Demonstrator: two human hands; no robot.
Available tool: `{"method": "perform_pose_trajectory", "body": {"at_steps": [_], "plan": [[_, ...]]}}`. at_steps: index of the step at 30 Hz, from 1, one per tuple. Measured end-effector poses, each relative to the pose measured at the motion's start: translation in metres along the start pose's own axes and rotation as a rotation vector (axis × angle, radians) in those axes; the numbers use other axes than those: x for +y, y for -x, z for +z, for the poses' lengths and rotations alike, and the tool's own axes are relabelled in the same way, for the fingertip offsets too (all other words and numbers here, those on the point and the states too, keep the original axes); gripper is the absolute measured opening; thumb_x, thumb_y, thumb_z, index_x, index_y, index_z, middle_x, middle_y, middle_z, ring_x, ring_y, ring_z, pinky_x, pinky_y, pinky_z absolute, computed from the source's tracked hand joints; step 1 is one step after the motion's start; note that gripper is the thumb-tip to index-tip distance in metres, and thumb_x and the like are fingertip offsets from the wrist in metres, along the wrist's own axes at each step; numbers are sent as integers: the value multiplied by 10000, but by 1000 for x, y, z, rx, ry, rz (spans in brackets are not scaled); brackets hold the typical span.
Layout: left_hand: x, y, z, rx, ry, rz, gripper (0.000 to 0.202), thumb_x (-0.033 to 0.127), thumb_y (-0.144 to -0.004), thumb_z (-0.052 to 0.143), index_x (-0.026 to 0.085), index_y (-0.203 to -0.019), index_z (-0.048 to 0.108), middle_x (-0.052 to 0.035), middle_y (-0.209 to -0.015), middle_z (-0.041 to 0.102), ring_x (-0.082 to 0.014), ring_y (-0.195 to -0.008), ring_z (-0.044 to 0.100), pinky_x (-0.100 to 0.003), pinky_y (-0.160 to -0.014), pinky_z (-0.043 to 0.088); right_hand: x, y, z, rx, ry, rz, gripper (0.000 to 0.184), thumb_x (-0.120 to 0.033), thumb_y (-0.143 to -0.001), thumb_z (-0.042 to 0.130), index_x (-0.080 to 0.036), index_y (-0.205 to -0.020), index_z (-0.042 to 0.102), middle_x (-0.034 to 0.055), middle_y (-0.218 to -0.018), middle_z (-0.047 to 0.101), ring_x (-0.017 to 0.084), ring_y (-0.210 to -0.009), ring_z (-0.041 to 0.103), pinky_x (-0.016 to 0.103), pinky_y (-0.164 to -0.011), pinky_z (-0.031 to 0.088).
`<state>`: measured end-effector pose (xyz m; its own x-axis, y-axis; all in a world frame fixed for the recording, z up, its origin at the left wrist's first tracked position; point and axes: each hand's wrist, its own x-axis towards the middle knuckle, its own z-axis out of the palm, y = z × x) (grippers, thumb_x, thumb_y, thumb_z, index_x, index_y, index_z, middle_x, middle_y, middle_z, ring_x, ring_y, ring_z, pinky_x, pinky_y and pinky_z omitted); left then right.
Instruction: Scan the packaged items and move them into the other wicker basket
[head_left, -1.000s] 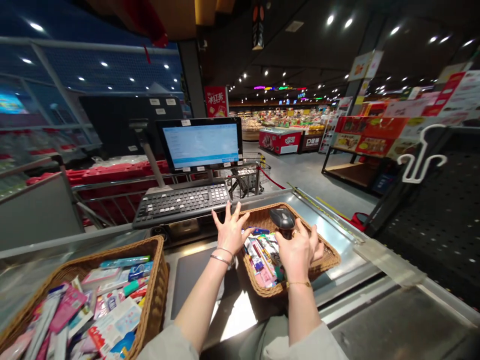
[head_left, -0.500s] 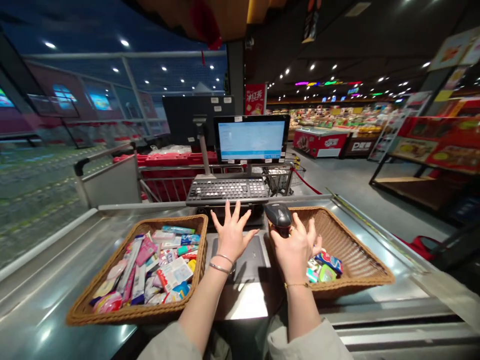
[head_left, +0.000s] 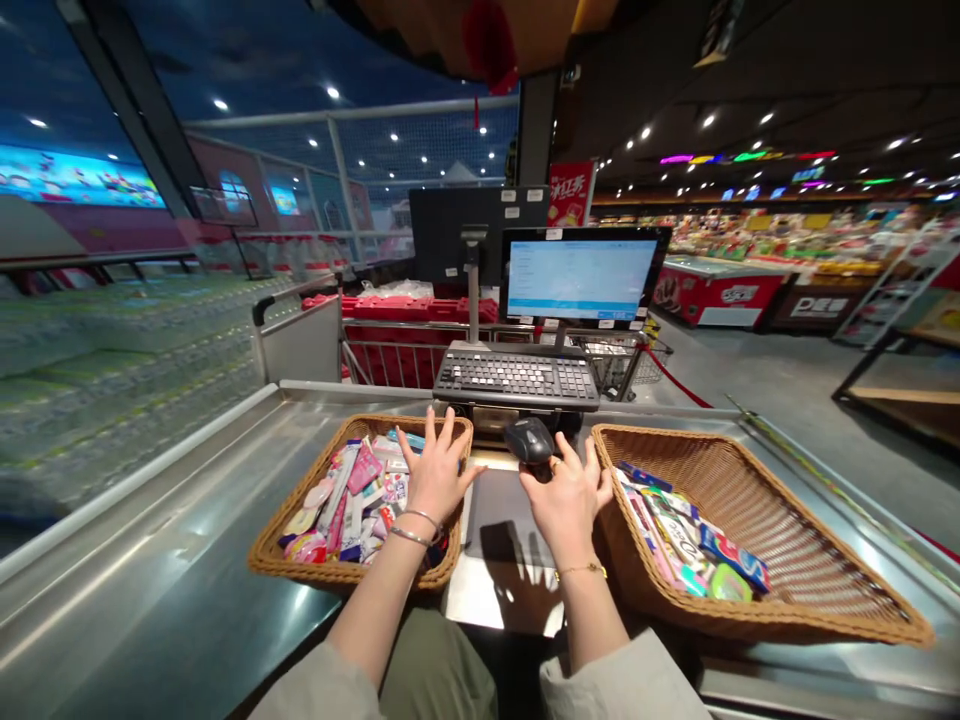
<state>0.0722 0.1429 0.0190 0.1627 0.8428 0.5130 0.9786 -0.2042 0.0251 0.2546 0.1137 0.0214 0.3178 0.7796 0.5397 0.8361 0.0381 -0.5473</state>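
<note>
My left hand (head_left: 435,478), fingers spread and holding nothing, hovers over the right part of a wicker basket (head_left: 259,562) on the left. Small packets and boxes (head_left: 365,468), many of them pink and white, fill that basket. In my right hand (head_left: 568,495) is a black handheld barcode scanner (head_left: 529,440), its handle between thumb and fingers and partly hidden. The scanner's head points forward, over the gap between the baskets. Right of this hand stands a second wicker basket (head_left: 840,560), with several packages (head_left: 694,540) gathered at its left side.
Behind the baskets are a keyboard (head_left: 517,376) and a lit monitor (head_left: 581,278). A dark flat panel (head_left: 495,515) lies in the metal counter (head_left: 172,540) between the baskets. A metal cart (head_left: 382,355) with red contents stands beyond the counter; shop shelves and a red freezer (head_left: 720,292) are farther right.
The view has swung left. My left hand has moved from the gap to above the left basket. My right hand and the scanner have shifted left, away from the right basket into the gap.
</note>
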Motion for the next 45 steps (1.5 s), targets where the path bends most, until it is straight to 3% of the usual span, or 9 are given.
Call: {"method": "perform_pose_trajectory", "body": {"at_steps": [12,22,30,37,45], "plan": [[-58,4,10,-121,-63,11,519,485,-834,611,287,-1312,568,-88,-1565,320,-392,-1470,148,-774,-1069,-70,-24,10,27,-68,-40,-38,200,-322,-744,603,-205,-856,721,67,-1331,601,328,-1401,281,584,-1093,143],[-88,-5,30,-237,-151,38,481,447,-813,633,278,-1262,605,-100,-1547,363,-379,-1468,169,-734,-1099,-62,-30,13,45,-99,-47,-50,197,-314,-733,600,-204,-848,716,56,-1335,600,320,-1400,277,572,-1096,132],[-97,-9,51,-285,-157,114,498,545,-783,642,252,-1185,646,-115,-1516,416,-365,-1466,189,-699,-1119,-52,-31,11,53,-101,-38,-45,195,-304,-734,582,-191,-827,710,86,-1308,615,331,-1389,289,574,-1085,141],[-97,-4,66,-323,-161,156,543,567,-811,595,221,-1228,626,-125,-1539,367,-350,-1465,203,-684,-1125,-61,-31,9,55,-93,-30,-45,182,-303,-735,585,-190,-806,709,89,-1309,614,330,-1384,295,569,-1088,141],[-95,-4,72,-311,-180,205,370,496,-754,696,230,-1009,729,-79,-1506,433,-383,-1469,159,-693,-1139,-57,-30,10,60,-94,-22,-70,184,-310,-745,588,-182,-808,704,96,-1303,618,335,-1383,293,561,-1075,161]]}}
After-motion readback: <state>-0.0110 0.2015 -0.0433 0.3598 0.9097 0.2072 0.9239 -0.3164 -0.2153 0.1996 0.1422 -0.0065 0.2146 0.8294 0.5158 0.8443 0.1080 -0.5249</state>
